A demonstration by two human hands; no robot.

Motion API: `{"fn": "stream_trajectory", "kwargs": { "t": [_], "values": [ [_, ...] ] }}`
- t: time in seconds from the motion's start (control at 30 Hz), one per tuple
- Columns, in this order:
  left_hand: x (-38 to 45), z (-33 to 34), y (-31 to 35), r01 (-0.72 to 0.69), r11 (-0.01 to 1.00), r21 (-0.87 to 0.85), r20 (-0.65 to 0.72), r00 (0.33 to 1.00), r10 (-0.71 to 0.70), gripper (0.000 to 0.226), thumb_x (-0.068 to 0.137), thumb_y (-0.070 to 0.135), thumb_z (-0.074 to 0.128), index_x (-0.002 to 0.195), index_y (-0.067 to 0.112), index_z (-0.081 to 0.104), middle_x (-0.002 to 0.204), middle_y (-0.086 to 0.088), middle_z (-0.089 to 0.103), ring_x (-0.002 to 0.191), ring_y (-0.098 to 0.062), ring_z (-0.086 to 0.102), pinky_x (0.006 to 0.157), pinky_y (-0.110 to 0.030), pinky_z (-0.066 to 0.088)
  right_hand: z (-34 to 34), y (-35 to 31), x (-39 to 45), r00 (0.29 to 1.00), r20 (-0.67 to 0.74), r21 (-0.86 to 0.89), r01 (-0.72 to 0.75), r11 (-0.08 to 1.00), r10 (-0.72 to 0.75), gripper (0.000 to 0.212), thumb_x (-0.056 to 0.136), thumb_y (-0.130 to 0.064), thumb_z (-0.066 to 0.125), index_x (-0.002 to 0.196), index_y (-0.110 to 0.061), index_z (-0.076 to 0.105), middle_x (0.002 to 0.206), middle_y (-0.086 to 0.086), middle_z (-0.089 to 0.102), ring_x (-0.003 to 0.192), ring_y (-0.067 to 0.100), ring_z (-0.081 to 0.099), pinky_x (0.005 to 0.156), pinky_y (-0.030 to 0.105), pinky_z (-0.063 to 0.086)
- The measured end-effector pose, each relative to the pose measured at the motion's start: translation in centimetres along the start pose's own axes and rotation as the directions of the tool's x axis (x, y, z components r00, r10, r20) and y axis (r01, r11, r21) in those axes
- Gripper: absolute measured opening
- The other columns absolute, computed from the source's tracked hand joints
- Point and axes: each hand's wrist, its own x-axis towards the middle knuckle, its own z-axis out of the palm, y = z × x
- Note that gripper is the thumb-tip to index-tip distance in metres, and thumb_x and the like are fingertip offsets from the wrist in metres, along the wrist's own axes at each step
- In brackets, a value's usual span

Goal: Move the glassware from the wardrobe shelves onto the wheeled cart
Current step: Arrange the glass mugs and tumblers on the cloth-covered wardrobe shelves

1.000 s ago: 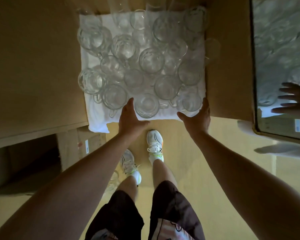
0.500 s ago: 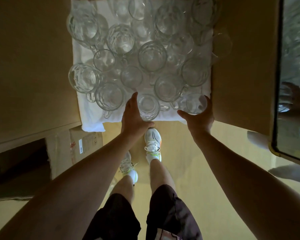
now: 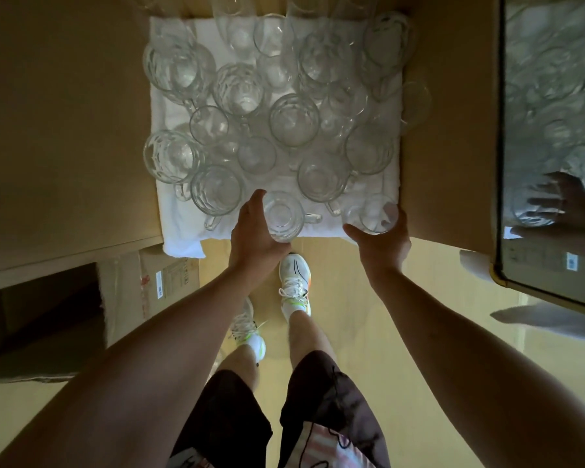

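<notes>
Looking down at the shelf [image 3: 81,136], which has a white cloth [image 3: 179,228] spread over it and a whole crowd of clear glass mugs [image 3: 294,119] standing on that. My left hand [image 3: 254,238] is wrapped around a glass mug [image 3: 282,214] at the cloth's front edge, its handle sticking out to the right. My right hand [image 3: 382,241] is cupped around a plain glass tumbler [image 3: 374,214] at the cloth's front right corner. Both glasses look like they're on the cloth, can't tell if they're lifted at all. Right of the cloth there's a mirrored door [image 3: 554,146] reflecting my hand. My white sneakers [image 3: 294,275] are on the floor below the cloth's edge.
</notes>
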Motion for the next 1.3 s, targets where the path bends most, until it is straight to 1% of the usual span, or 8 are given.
{"fn": "stream_trajectory", "kwargs": {
  "t": [0.1,0.4,0.57,0.73,0.8,1.07,1.23,1.3],
  "values": [
    [-1.2,-1.7,0.5,-0.005,1.000,0.021,0.003,1.000,0.005,0.101,0.061,0.023,0.086,0.146,0.024,0.032,0.137,-0.003,0.051,0.120,-0.024,0.052,0.087,-0.029,0.037,-0.8,-1.0,-1.3,1.000,-0.009,-0.026,0.009,1.000,-0.009,0.087,0.058,-0.022,0.096,0.134,-0.015,0.054,0.106,-0.015,0.057,0.105,0.019,0.063,0.091,0.024,0.042],
    [-5.1,-8.8,4.0,-0.053,0.998,0.030,-0.036,0.998,0.054,0.105,0.058,0.034,0.088,0.145,0.035,0.030,0.135,0.000,0.052,0.117,-0.025,0.058,0.084,-0.030,0.041,-3.1,-6.2,-6.6,0.995,0.019,0.070,0.098,0.993,-0.099,0.095,0.058,-0.029,0.097,0.140,-0.019,0.050,0.118,-0.013,0.060,0.113,0.019,0.062,0.085,0.016,0.037],
    [-7.3,-14.4,7.1,-0.128,0.992,-0.014,-0.146,0.981,0.125,0.111,0.052,0.036,0.090,0.145,0.031,0.029,0.133,-0.005,0.055,0.114,-0.029,0.059,0.081,-0.030,0.041,-5.1,-10.5,-10.0,0.982,-0.004,0.147,0.187,0.971,-0.189,0.093,0.058,-0.033,0.097,0.136,-0.023,0.047,0.121,-0.013,0.060,0.115,0.021,0.061,0.090,0.025,0.044],
    [-9.0,-21.3,10.9,-0.207,0.973,-0.101,-0.233,0.956,0.179,0.106,0.049,0.037,0.091,0.140,0.030,0.035,0.131,0.001,0.058,0.115,-0.024,0.060,0.092,-0.040,0.054,-8.2,-15.6,-13.2,0.961,-0.021,0.225,0.275,0.935,-0.277,0.088,0.054,-0.054,0.091,0.127,-0.038,0.045,0.113,-0.016,0.061,0.105,0.013,0.062,0.072,0.017,0.043],
    [-9.9,-23.8,12.7,-0.240,0.962,-0.132,-0.316,0.930,0.188,0.105,0.047,0.038,0.092,0.137,0.027,0.040,0.126,0.005,0.058,0.112,-0.020,0.060,0.091,-0.034,0.053,-9.6,-17.9,-14.6,0.947,-0.030,0.238,0.317,0.918,-0.319,0.090,0.052,-0.061,0.088,0.128,-0.043,0.042,0.116,-0.016,0.061,0.102,0.011,0.060,0.071,0.021,0.044],
    [-15.4,-32.8,19.9,-0.411,0.887,-0.208,-0.507,0.821,0.262,0.099,0.049,0.036,0.097,0.132,0.014,0.046,0.111,0.009,0.053,0.096,-0.013,0.056,0.073,-0.018,0.042,-15.9,-26.8,-20.6,0.833,-0.165,0.354,0.549,0.757,-0.528,0.066,0.057,-0.043,0.090,0.114,-0.039,0.057,0.097,-0.022,0.068,0.091,-0.001,0.066,0.074,0.020,0.049],
    [-19.8,-37.0,24.4,-0.550,0.784,-0.287,-0.574,0.754,0.319,0.102,0.044,0.044,0.098,0.128,0.019,0.045,0.121,0.010,0.057,0.105,-0.012,0.056,0.086,-0.023,0.042,-20.5,-30.9,-24.9,0.743,-0.269,0.330,0.669,0.666,-0.613,0.066,0.060,-0.050,0.089,0.114,-0.042,0.051,0.096,-0.025,0.061,0.091,0.009,0.062,0.075,0.022,0.047],
    [-21.7,-38.1,25.7,-0.602,0.744,-0.291,-0.583,0.728,0.361,0.099,0.040,0.049,0.096,0.122,0.027,0.044,0.118,0.013,0.057,0.106,-0.013,0.058,0.088,-0.026,0.045,-22.1,-31.9,-26.6,0.714,-0.316,0.311,0.700,0.643,-0.624,0.075,0.061,-0.056,0.087,0.125,-0.036,0.054,0.105,-0.019,0.061,0.099,0.011,0.059,0.080,0.024,0.047]
  ]
}}
